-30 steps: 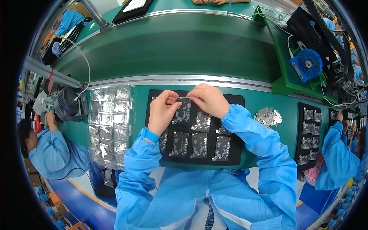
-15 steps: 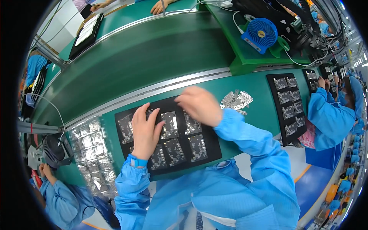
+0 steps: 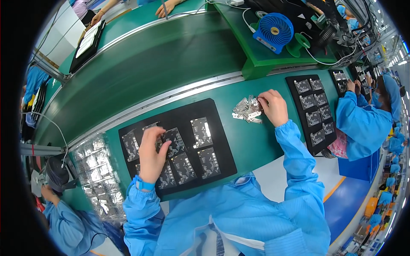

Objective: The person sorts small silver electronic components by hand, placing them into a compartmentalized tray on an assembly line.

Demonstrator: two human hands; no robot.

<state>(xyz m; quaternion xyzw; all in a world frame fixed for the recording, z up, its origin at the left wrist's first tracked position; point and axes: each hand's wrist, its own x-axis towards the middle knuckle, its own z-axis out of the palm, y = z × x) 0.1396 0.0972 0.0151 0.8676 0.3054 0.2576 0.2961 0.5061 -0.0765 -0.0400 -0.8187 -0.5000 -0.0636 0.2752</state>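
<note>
Now that my right hand point(image 3: 273, 107) has left the black tray point(image 3: 222, 141) and reached the pile of small silver parts point(image 3: 247, 112) beside it, fingers curled onto the pile, my left hand point(image 3: 150, 154) stays flat, fingers together, on a circuit board point(image 3: 171, 143), so I judge another part is due.

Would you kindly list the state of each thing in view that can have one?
Left hand: resting flat on black tray.
Right hand: fingers in pile of small metal parts.
Black tray: pockets partly filled with circuit boards.
Blue fan: upright.
</note>
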